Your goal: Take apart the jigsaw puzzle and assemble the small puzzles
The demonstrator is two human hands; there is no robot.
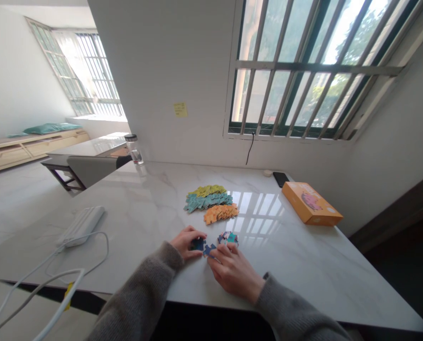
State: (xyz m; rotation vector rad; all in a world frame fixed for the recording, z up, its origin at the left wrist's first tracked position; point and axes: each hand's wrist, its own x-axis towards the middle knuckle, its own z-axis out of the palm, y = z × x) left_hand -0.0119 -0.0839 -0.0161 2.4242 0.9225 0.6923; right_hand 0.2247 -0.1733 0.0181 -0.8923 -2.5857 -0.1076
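Note:
My left hand (187, 242) curls its thumb and fingers round a few dark blue jigsaw puzzle pieces (198, 244) close to the tabletop. Just to the right, a blue puzzle piece (207, 249) lies at the fingertips of my right hand (232, 270), whose fingers are bent closed on its edge. Behind those fingers is a small pile of mixed-colour puzzle pieces (231, 237), partly covered by them. Farther back, overlapping rows of puzzle pieces lie sorted by colour: orange pieces (220, 214), teal pieces (209, 201) and yellow-green pieces (211, 190).
An orange box (310, 203) lies at the right, near a black phone (280, 179). To the left are a white power strip (83, 226) and its looping cable (60, 277). A lidded bottle (135, 150) stands at the back left of the marble-patterned table (154, 189).

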